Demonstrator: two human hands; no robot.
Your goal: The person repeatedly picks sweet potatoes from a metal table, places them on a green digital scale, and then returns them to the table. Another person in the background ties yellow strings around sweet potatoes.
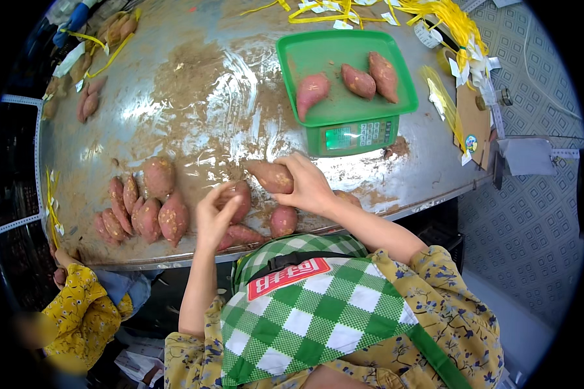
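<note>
My right hand (306, 184) grips a reddish-brown sweet potato (268, 176) by its right end, just above the metal table. Beside it, my left hand (216, 211) is slightly blurred, thumb and fingers apart, over the left edge of another sweet potato (242, 203); whether they touch is unclear. Close to my apron lie a round sweet potato (283, 221) and a long one (241, 236). One more sweet potato (348, 198) is partly hidden behind my right forearm. Beyond my hands, a green digital scale (316, 141) carries a green tray (338, 111) with three sweet potatoes (358, 81).
Several sweet potatoes (148, 221) are grouped on the left of the soil-smeared table (194, 121). Yellow tagged straps (455, 29) lie at the far right. Bagged sweet potatoes (119, 29) stand far left, near a blue-gloved hand (73, 24). A person in a yellow sleeve (80, 296) is at lower left.
</note>
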